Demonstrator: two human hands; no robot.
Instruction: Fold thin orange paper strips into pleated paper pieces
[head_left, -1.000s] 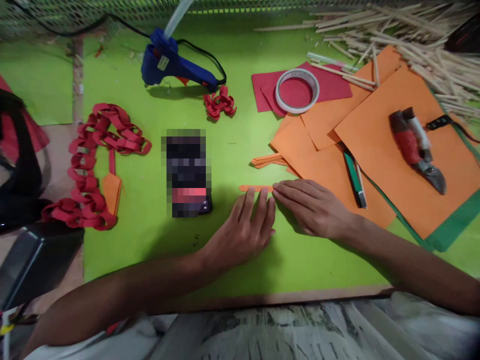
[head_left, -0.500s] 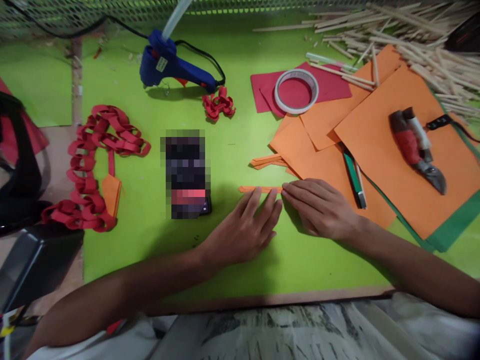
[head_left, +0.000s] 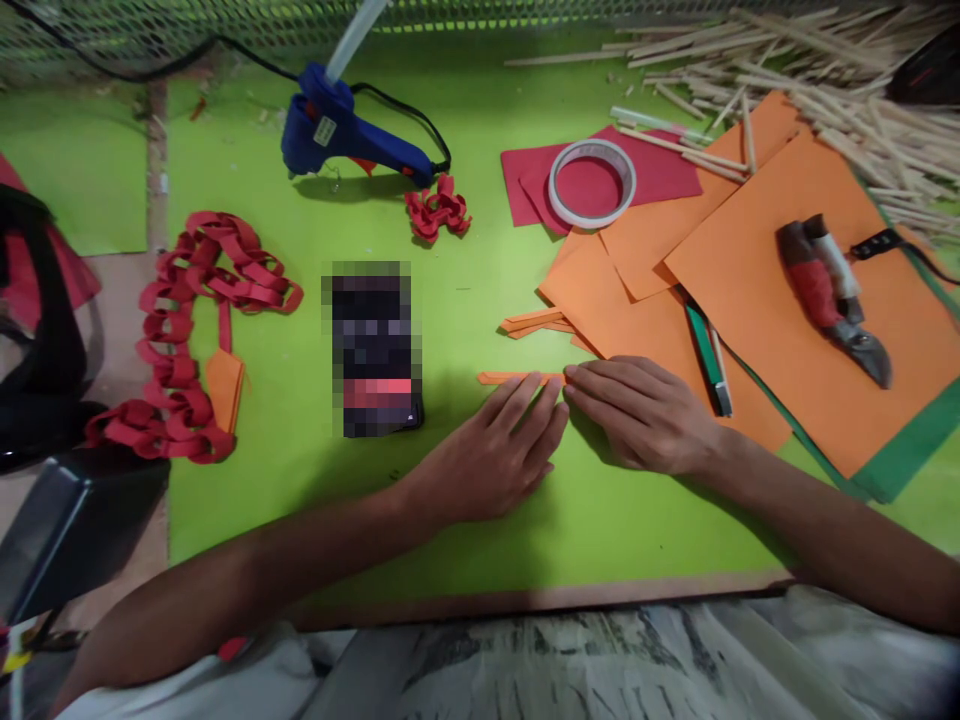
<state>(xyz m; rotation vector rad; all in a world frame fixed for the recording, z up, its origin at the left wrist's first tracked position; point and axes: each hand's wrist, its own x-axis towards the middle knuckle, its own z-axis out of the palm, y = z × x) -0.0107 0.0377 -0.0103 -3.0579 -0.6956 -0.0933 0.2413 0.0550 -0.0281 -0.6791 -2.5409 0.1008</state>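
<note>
A narrow folded orange paper strip (head_left: 491, 379) lies flat on the green tabletop. My left hand (head_left: 499, 455) rests over it, fingers stretched and a little apart, with the fingertips pressing on the strip. At the strip's right end, my right hand (head_left: 649, 415) has its fingers held together over the paper; its thumb is hidden. Just above the strip lie more folded orange strips (head_left: 532, 322), beside orange paper sheets (head_left: 622, 310). A green-handled cutter (head_left: 705, 350) lies on the sheets near my right hand.
Left of my hands lies a phone (head_left: 379, 350), its screen blurred, and a red paper chain (head_left: 165, 340). A blue glue gun (head_left: 337, 125) stands behind. Tape roll (head_left: 556, 190), pliers-like cutters (head_left: 832, 300) and wooden sticks (head_left: 847, 110) lie at the right and back.
My left fingertips have slid slightly right along the strip. My right hand and the strip stay in nearly the same place.
</note>
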